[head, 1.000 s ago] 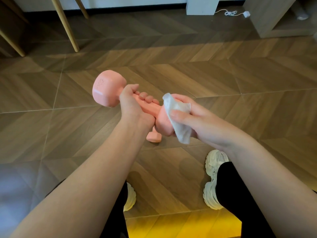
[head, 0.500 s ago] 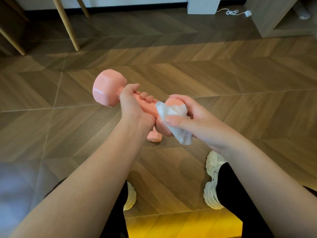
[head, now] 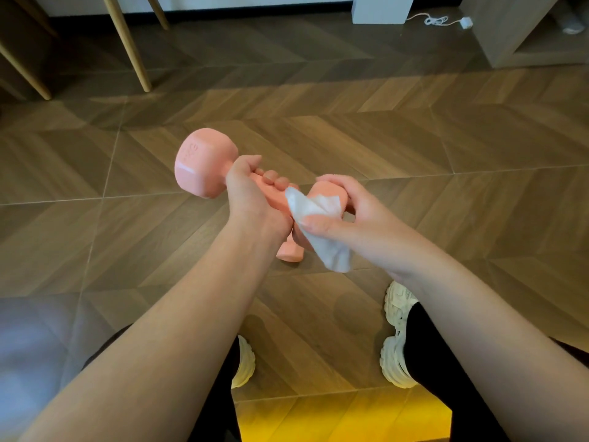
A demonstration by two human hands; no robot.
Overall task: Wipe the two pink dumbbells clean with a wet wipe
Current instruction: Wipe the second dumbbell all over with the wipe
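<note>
My left hand (head: 251, 199) grips the handle of a pink dumbbell (head: 204, 164), held above the floor with one head pointing up and left. My right hand (head: 347, 215) holds a white wet wipe (head: 322, 228) wrapped against the dumbbell's near head, thumb pressing the wipe on it, fingers curled over the top. The wipe's loose end hangs down below the hand. A second pink dumbbell (head: 290, 252) lies on the floor beneath; only one end of it shows under my wrists.
Wood-pattern floor (head: 414, 148) all around. Wooden furniture legs (head: 127, 43) stand at the back left, a white block (head: 382, 4) and a white cable (head: 439, 20) at the back, a wooden shelf unit (head: 516, 36) at the back right. My white shoes (head: 396, 333) are below.
My right hand has slid the wipe round the near dumbbell head, from its top toward the handle side and lower face. The left hand and the dumbbell have stayed put.
</note>
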